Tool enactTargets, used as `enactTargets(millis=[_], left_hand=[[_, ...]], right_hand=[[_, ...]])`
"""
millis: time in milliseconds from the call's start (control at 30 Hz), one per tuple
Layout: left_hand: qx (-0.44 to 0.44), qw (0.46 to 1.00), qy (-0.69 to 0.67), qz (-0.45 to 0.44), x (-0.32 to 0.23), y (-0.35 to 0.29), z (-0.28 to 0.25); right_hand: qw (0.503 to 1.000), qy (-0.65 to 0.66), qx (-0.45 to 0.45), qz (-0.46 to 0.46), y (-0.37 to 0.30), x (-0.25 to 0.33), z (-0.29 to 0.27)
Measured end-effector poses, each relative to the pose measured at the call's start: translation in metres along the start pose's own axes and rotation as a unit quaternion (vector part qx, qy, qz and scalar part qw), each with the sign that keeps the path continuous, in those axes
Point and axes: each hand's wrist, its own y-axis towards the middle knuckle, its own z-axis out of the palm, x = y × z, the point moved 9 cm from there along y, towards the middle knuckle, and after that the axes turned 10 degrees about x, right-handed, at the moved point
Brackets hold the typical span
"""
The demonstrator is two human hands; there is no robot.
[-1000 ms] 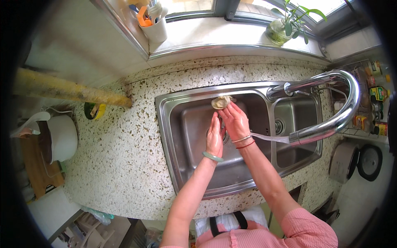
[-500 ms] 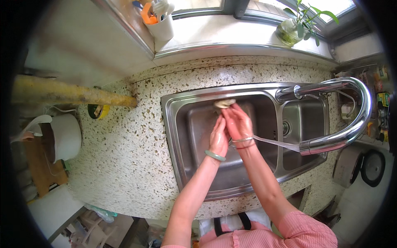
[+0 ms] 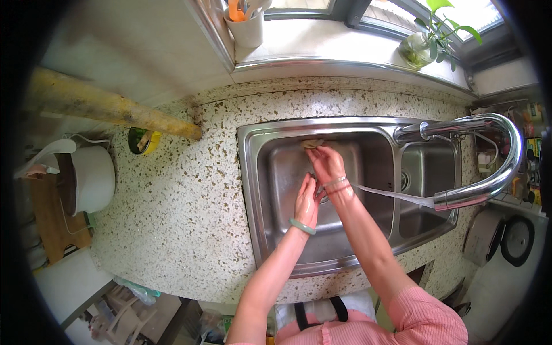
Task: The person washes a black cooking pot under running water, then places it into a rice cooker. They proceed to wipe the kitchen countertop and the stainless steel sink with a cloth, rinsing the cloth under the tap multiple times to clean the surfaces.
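Note:
Both my hands are over the large left basin of the steel sink [image 3: 248, 190]. My right hand [image 3: 329, 165] has bent fingers, their tips at a small, flat beige piece [image 3: 312, 143] near the basin's far wall; its kind is unclear, but it appears pinched there. My left hand [image 3: 306, 198] is just nearer and to the left, wet, palm turned inward, fingers extended and slightly curved; I make out nothing held in it. From the curved chrome faucet [image 3: 506, 155] a thin stream of water [image 3: 391, 194] reaches my right wrist. A green bangle [image 3: 302, 226] circles my left wrist.
The smaller basin [image 3: 422, 213] lies to the right under the faucet. On the speckled counter [image 3: 172, 230] stand a yellow pipe [image 3: 126, 109], a small yellow-and-black container [image 3: 142, 141] and a white pot [image 3: 95, 179]. A plant jar [image 3: 415, 50] and a utensil cup [image 3: 246, 30] line the sill.
My hands, pressed together before, have come apart. The beige piece has shifted left relative to the sink along with my right fingertips. The whole view has turned slightly left.

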Motion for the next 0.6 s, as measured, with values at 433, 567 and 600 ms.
enactTargets(millis=[433,567,600], left_hand=[[-0.194,0.973,-0.085,0.094,-0.012,-0.041,-0.076],[-0.281,0.947,-0.151,0.035,0.061,-0.065,-0.106],[-0.308,0.937,-0.161,-0.04,0.089,-0.08,-0.119]], right_hand=[[0.846,-0.515,0.126,0.055,-0.016,-0.103,0.075],[0.634,-0.707,0.271,0.159,-0.084,-0.149,0.014],[0.588,-0.726,0.336,0.118,-0.106,-0.149,0.02]])
